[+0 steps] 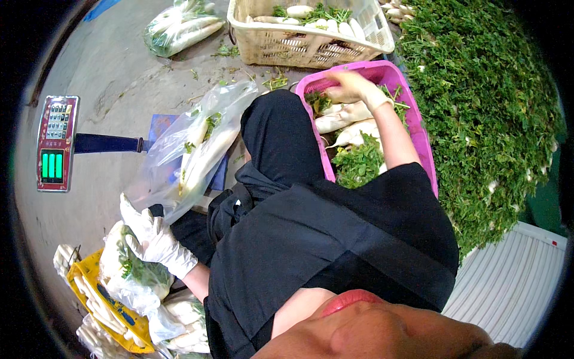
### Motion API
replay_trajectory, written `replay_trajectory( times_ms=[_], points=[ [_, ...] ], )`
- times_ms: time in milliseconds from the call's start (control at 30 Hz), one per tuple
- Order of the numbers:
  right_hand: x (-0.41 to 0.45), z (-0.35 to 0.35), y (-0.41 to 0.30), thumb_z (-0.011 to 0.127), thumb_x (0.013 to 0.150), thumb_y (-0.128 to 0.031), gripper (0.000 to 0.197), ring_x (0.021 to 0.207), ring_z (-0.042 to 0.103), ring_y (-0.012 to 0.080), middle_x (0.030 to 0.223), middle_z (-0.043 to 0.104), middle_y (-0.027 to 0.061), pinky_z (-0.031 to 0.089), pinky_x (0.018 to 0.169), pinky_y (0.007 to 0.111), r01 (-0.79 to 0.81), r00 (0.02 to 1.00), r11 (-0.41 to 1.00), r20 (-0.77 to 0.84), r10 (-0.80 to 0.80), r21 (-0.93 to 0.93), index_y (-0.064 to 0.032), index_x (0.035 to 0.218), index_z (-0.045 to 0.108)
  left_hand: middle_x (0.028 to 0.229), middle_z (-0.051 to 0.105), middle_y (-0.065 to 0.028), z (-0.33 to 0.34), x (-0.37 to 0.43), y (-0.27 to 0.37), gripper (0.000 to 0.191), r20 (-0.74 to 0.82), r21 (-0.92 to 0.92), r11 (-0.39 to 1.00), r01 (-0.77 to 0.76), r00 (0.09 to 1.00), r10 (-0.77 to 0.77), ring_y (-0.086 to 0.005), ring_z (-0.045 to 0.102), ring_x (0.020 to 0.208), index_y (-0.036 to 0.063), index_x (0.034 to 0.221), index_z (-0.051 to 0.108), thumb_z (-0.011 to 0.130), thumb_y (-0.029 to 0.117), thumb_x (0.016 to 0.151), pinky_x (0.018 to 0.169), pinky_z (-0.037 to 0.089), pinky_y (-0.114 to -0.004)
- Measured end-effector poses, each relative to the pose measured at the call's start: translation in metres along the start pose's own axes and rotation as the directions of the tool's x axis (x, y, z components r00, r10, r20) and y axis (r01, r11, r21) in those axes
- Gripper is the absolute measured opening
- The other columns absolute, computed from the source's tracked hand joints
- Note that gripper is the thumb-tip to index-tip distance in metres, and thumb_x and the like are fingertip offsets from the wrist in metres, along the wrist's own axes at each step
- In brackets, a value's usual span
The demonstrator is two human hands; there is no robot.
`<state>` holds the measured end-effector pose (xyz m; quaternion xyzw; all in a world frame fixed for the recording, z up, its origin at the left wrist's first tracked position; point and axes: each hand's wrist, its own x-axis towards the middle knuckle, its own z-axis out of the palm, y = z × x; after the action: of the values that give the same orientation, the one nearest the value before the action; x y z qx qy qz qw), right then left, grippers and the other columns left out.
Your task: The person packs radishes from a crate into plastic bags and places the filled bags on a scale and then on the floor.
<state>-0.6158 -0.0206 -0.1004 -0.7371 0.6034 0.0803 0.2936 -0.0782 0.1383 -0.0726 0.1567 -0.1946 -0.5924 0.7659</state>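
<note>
My right hand (352,89), in a pale glove, reaches into the far part of a pink plastic basket (423,148) over white radishes (347,114) with leafy tops; whether its fingers grip one cannot be told. My left hand (150,235), in a white glove, has its fingers spread beside the near edge of a clear plastic bag (157,170) and above a tied bag of radishes (121,262). Long white radishes (202,152) lie in the clear bag, which rests over the blue platform (161,125) of a scale. The scale's red display panel (58,143) is lit green.
A cream plastic crate (309,45) of radishes stands beyond the pink basket. A bagged bunch (184,29) lies on the concrete floor at the far left. Leafy greens (484,112) are heaped at right. A yellow crate (112,309) of pale roots stands at lower left.
</note>
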Motion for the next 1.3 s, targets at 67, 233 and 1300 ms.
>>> replay_trajectory(
  times_ms=[67, 233, 1300],
  points=[
    [-0.034, 0.055, 0.083, 0.077, 0.059, -0.029, 0.080, 0.117, 0.049, 0.0320, 0.124, 0.055, 0.0150, 0.038, 0.100, 0.037, 0.351, 0.895, 0.899, -0.189, -0.404, -0.262, -0.0108, 0.130, 0.046, 0.153, 0.012, -0.0058, -0.004, 0.009, -0.006, 0.086, -0.012, 0.109, 0.994, 0.025, 1.000, -0.024, -0.0277, 0.054, 0.082, 0.0046, 0.146, 0.004, 0.058, 0.022, 0.081, 0.052, 0.043, -0.030],
    [-0.043, 0.066, 0.072, 0.076, 0.058, -0.022, 0.067, 0.107, 0.057, 0.0282, 0.112, 0.061, 0.0155, 0.044, 0.092, 0.037, -0.113, 0.989, 0.962, -0.120, 0.085, -0.248, -0.0115, 0.121, 0.054, 0.153, 0.012, -0.0060, -0.019, 0.012, 0.009, 0.083, -0.009, 0.418, 0.906, 0.071, 0.997, -0.074, -0.0233, 0.051, 0.080, 0.0050, 0.146, 0.005, 0.056, 0.021, 0.082, 0.051, 0.041, -0.028],
    [0.067, 0.013, -0.302, 0.074, 0.071, -0.045, 0.090, 0.112, 0.049, 0.0363, 0.126, 0.051, 0.0193, 0.038, 0.100, 0.048, 0.036, 0.535, -0.763, -0.657, -0.530, 0.645, -0.0005, 0.137, 0.031, 0.101, 0.061, -0.0146, -0.005, 0.005, -0.024, 0.073, -0.130, 0.980, -0.085, 0.180, 0.901, 0.413, -0.0270, 0.063, 0.090, 0.0012, 0.117, 0.049, 0.078, 0.045, 0.066, 0.078, 0.050, -0.035]
  ],
)
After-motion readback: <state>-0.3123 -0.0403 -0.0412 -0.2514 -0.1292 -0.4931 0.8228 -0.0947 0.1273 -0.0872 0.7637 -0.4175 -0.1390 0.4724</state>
